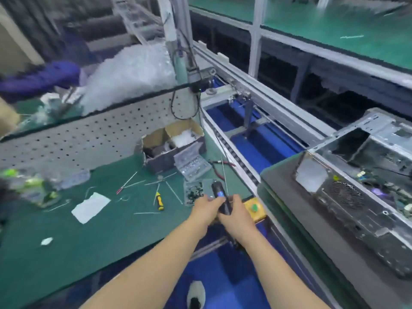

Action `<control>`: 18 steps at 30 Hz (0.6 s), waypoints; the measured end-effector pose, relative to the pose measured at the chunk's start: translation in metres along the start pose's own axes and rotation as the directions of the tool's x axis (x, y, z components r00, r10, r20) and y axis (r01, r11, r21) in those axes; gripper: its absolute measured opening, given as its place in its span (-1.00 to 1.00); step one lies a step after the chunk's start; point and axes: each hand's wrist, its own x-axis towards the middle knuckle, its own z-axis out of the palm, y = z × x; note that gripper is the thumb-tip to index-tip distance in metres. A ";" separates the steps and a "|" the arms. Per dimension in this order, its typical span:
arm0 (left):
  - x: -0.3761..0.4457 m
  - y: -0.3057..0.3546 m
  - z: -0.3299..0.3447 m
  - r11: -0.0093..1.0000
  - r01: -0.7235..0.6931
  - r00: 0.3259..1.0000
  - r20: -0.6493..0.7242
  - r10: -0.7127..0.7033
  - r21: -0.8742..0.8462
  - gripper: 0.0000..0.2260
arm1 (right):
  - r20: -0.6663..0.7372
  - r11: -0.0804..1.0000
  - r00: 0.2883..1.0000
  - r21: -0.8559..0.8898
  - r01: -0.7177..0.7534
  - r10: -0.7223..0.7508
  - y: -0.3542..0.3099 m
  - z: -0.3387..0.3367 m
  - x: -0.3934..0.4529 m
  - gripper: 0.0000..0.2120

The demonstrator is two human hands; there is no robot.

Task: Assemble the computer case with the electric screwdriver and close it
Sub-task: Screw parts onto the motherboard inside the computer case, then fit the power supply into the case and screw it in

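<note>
Both of my hands meet on a black electric screwdriver [219, 195] over the front edge of the green bench. My left hand [206, 208] grips its upper body near a small lit display. My right hand [236, 214] wraps the lower part of the handle. A thin long bit [224, 175] sticks up from the tool. The open grey computer case [365, 186] lies on its side on a dark pallet [278, 175] at the right, its rear fan grille facing me. The image is motion-blurred.
A tray of dark screws [193, 192] and a clear parts box [192, 167] sit just behind my hands. A yellow-handled screwdriver [159, 200], loose bits and a white cloth [90, 207] lie on the green mat [89, 237]. A cardboard box [172, 146] stands by the perforated panel. A yellow button box [254, 208] is beside the conveyor rail.
</note>
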 end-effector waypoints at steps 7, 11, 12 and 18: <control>0.019 -0.035 -0.116 0.999 0.044 0.971 -0.234 -0.051 -0.032 -0.82 | 0.210 0.975 0.978 -0.215 0.063 -0.017 -0.039 0.070 0.019 -0.38; 0.046 -0.050 -0.168 0.995 0.095 0.933 -0.348 -0.091 -0.008 -0.78 | 0.205 0.936 0.979 -0.345 0.063 0.009 -0.061 0.086 0.046 -0.64; 0.052 -0.052 -0.177 0.995 0.100 0.927 -0.362 -0.102 -0.024 -0.80 | 0.208 0.925 0.978 -0.373 0.066 0.014 -0.067 0.093 0.052 -0.69; 0.101 -0.052 -0.217 0.988 0.145 0.919 -0.363 -0.156 -0.057 -0.80 | 0.282 0.842 0.958 -0.530 0.105 0.058 -0.092 0.163 0.087 -0.76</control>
